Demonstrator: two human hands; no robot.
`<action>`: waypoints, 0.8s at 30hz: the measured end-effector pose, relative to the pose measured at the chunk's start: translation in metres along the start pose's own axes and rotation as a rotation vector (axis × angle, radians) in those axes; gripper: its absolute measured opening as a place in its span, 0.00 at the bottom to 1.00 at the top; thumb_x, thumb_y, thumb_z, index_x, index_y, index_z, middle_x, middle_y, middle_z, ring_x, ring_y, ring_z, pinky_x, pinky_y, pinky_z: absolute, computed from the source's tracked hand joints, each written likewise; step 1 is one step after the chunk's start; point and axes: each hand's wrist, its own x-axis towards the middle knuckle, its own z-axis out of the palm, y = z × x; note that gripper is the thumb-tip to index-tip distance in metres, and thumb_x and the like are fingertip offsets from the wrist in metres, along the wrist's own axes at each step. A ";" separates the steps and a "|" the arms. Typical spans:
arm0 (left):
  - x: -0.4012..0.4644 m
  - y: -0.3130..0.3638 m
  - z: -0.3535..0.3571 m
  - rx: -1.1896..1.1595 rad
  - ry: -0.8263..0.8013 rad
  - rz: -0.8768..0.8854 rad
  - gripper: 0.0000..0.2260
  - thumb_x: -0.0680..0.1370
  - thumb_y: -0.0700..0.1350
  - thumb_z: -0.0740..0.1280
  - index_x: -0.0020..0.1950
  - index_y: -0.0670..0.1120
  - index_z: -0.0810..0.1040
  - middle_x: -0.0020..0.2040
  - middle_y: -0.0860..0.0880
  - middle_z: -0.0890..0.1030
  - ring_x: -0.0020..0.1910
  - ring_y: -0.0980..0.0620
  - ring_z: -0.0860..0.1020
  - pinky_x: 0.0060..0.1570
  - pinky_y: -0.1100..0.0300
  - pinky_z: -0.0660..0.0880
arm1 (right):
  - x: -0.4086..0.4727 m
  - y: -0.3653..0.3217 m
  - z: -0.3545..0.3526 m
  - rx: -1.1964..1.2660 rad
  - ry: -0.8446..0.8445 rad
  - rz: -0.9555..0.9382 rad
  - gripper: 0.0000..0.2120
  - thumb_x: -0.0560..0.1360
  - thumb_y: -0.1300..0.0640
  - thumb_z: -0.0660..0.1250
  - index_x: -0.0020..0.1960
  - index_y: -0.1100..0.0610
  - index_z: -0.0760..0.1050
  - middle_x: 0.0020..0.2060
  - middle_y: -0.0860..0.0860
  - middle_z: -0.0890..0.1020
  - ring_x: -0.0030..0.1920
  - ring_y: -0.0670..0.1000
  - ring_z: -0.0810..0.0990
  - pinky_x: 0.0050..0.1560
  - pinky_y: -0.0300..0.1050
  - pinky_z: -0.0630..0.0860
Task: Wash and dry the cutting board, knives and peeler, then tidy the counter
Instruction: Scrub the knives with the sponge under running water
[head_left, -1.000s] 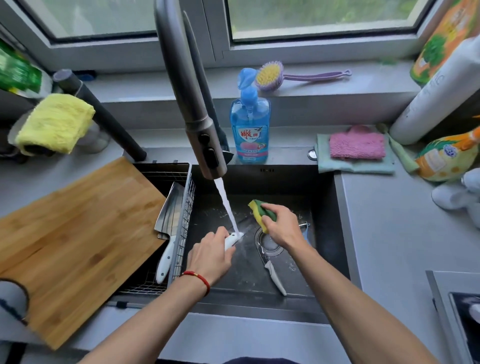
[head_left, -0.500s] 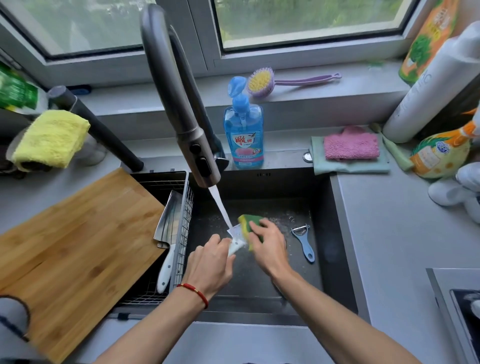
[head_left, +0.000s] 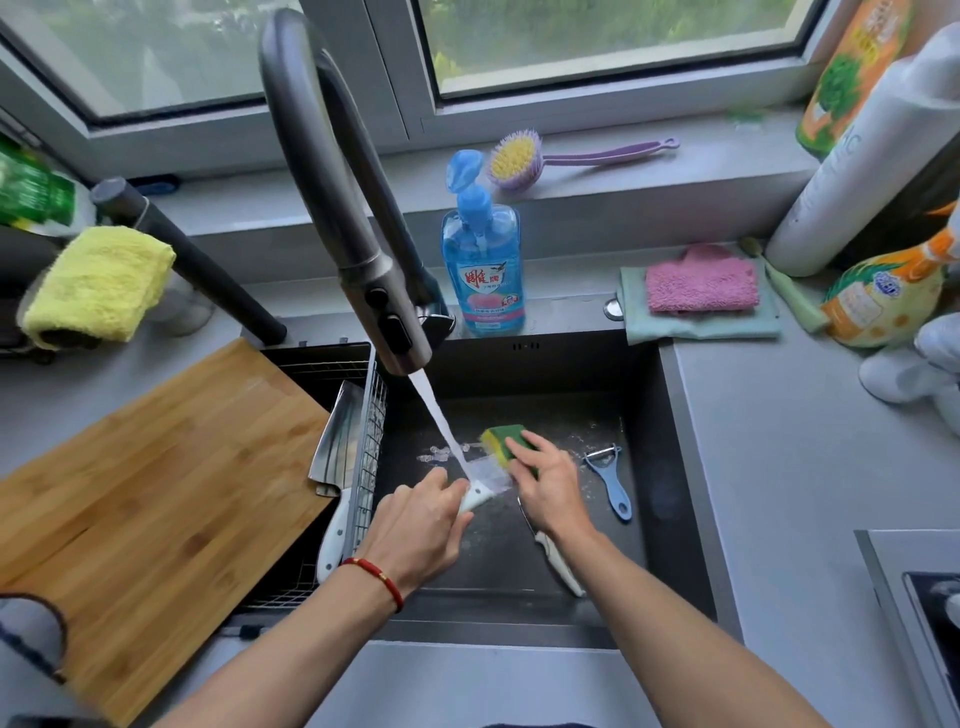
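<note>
Over the dark sink (head_left: 670, 467), my left hand (head_left: 415, 525) grips the white handle of a knife (head_left: 485, 480) whose blade lies under the running water. My right hand (head_left: 548, 483) holds a yellow-green sponge (head_left: 506, 441) against that blade. A second white-handled knife (head_left: 558, 561) lies on the sink floor under my right wrist. The blue peeler (head_left: 610, 480) lies in the sink to the right. A cleaver (head_left: 337, 467) rests in the wire rack (head_left: 371, 441) at the left. The wooden cutting board (head_left: 156, 493) sits on the left counter.
The grey faucet (head_left: 332, 182) arches over the sink with water running. A blue soap bottle (head_left: 485, 270) stands behind the sink. Pink cloth (head_left: 701, 280), yellow cloth (head_left: 98, 280), a purple brush (head_left: 519, 156) and bottles at the right (head_left: 878, 306) surround it.
My right hand brought the sponge down from beside the stream onto the knife blade held by my left hand. The peeler and second knife in the sink became visible.
</note>
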 end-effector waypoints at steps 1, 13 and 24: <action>-0.001 0.000 0.000 0.014 -0.002 0.012 0.16 0.83 0.56 0.59 0.67 0.51 0.73 0.53 0.49 0.72 0.42 0.42 0.77 0.42 0.47 0.77 | 0.006 0.006 -0.006 0.005 0.014 0.086 0.17 0.83 0.57 0.65 0.71 0.52 0.77 0.76 0.49 0.70 0.74 0.52 0.65 0.72 0.40 0.57; -0.002 -0.012 -0.006 -0.010 -0.042 0.041 0.17 0.83 0.57 0.59 0.69 0.52 0.73 0.51 0.50 0.71 0.44 0.43 0.78 0.45 0.47 0.77 | 0.006 0.034 -0.008 0.089 0.131 0.274 0.18 0.82 0.60 0.66 0.71 0.54 0.77 0.75 0.53 0.71 0.74 0.55 0.67 0.76 0.45 0.59; -0.010 -0.024 -0.007 -0.049 0.025 0.051 0.14 0.81 0.57 0.61 0.64 0.54 0.76 0.46 0.53 0.69 0.43 0.46 0.77 0.40 0.52 0.73 | 0.004 0.043 -0.006 0.134 0.158 0.383 0.19 0.81 0.60 0.66 0.72 0.55 0.76 0.71 0.54 0.77 0.71 0.56 0.72 0.73 0.46 0.65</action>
